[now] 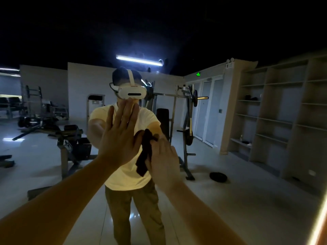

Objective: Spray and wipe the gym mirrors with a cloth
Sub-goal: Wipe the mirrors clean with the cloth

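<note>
Dim gym mirror (233, 183) bears hands (120, 138) and cloth (144, 154)

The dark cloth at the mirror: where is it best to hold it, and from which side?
Take the dark cloth at its bunched upper end, from the right, where the right hand pinches it. Below that it hangs limp and narrow, so a lower grip would probably let it flop.
</note>
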Available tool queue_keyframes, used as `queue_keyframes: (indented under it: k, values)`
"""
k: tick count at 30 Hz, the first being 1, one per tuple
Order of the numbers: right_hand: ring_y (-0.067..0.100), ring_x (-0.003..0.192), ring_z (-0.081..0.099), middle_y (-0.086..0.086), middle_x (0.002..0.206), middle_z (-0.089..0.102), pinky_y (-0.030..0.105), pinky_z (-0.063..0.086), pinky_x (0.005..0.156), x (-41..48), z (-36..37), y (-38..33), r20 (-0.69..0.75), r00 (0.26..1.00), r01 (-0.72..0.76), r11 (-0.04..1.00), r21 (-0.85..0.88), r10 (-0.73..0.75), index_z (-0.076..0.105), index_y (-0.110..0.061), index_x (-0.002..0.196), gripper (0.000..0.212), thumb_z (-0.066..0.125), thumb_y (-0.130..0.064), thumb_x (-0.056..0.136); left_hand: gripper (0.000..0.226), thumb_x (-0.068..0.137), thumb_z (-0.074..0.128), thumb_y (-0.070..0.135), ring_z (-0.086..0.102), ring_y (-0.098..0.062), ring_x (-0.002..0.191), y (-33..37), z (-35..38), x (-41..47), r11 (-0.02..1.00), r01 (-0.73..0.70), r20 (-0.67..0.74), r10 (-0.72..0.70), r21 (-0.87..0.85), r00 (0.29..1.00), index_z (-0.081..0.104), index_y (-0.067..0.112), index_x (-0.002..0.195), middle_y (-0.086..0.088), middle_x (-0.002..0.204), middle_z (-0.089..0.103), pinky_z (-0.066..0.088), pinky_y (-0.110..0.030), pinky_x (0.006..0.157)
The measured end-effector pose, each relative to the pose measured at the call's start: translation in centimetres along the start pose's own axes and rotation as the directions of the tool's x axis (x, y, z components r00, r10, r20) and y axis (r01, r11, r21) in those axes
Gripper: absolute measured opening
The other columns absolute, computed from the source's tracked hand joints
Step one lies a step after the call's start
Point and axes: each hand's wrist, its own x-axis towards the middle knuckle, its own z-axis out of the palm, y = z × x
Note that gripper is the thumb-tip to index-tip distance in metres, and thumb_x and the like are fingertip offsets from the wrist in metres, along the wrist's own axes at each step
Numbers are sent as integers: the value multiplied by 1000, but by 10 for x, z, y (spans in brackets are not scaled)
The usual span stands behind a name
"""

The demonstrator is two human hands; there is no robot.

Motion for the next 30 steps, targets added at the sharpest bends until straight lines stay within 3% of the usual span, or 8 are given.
queue_keyframes:
  k: [2,6,13,18,21,25,27,30]
  values:
    - [24,98,66,7,111,66,42,56,92,-14,-9,34,109,994,-20,999,-39,24,57,-15,119,36,70,-29,88,81,105,45,48,4,-35,162,1,-3,-2,1000,17,13,-17,-8,1000,14,4,166,-19,174,5,10,-60,129]
    - [12,77,61,-6,92,60,40,59,78,-34,-25,111,70,885,-454,888,-76,459,53,-23,111,21,57,-37,96,81,105,43,50,7,-41,161,22,-1,-69,998,28,90,-23,-60,996,19,0,164,-23,173,6,15,-67,125]
    - [25,96,65,4,105,60,44,58,85,-41,-18,106,-69,642,-762,646,51,763,49,-11,121,28,58,-21,97,119,82,43,79,4,-45,160,23,4,-135,1000,2,290,-11,30,957,16,-3,164,-26,172,1,18,-72,122]
    - [23,106,64,9,120,62,40,54,97,-74,18,28,93,761,-648,744,161,642,52,-11,130,36,52,-27,98,120,81,45,78,2,-44,160,27,2,-134,999,18,271,-28,39,962,12,-1,165,-25,173,0,9,-66,127]
    - [22,105,65,11,116,67,30,51,94,-98,34,-12,71,929,-369,910,190,362,60,-7,125,36,47,-31,102,122,82,43,82,1,-43,160,30,0,-134,998,25,294,-41,58,955,11,-1,165,-25,173,-1,10,-66,127]
    - [24,102,65,10,111,67,38,59,90,-110,28,12,61,994,-98,978,183,88,55,-10,123,35,46,-34,100,129,81,59,83,1,-42,161,30,-2,-133,994,26,329,-59,102,942,9,-1,165,-24,173,-2,6,-64,128]
    - [27,100,66,13,113,66,43,60,87,-117,20,48,62,993,-109,984,141,101,55,-9,125,33,48,-30,99,127,82,51,85,0,-41,161,30,-4,-133,993,28,335,-65,115,940,8,-1,165,-23,173,-4,6,-63,128]
    - [28,98,65,16,114,64,44,58,85,-124,3,111,-12,943,-330,936,126,334,56,-5,123,28,53,-21,101,128,80,43,87,-2,-40,161,34,-5,-132,989,71,354,-113,130,928,4,0,165,-22,173,-5,6,-64,128]
